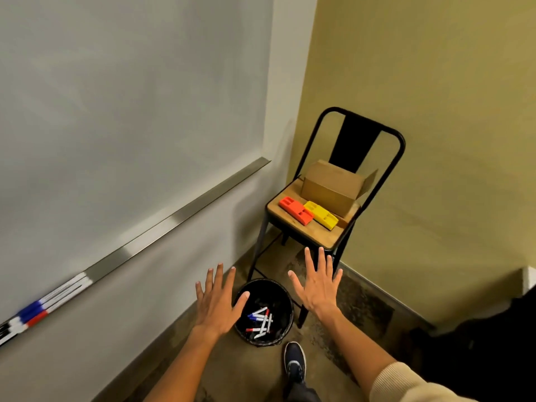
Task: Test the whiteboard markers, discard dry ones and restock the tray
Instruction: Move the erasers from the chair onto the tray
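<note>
A whiteboard (130, 91) fills the left wall, with a metal tray (179, 216) along its lower edge. Several markers (46, 306) with blue, red and black caps lie in the tray at its near left end. A black bin (285, 300) stands on the floor below me and holds several discarded markers (261, 319). My left hand (217, 300) hovers with fingers spread above the bin's left rim, holding nothing. My right hand (314, 282) is spread flat above the bin's right side, also holding nothing.
A black metal chair (342, 181) with a wooden seat stands in the corner by the yellow wall. On it sit an open cardboard box (333, 187), an orange holder (295, 210) and a yellow holder (322, 214). My shoe (295, 361) is just behind the bin.
</note>
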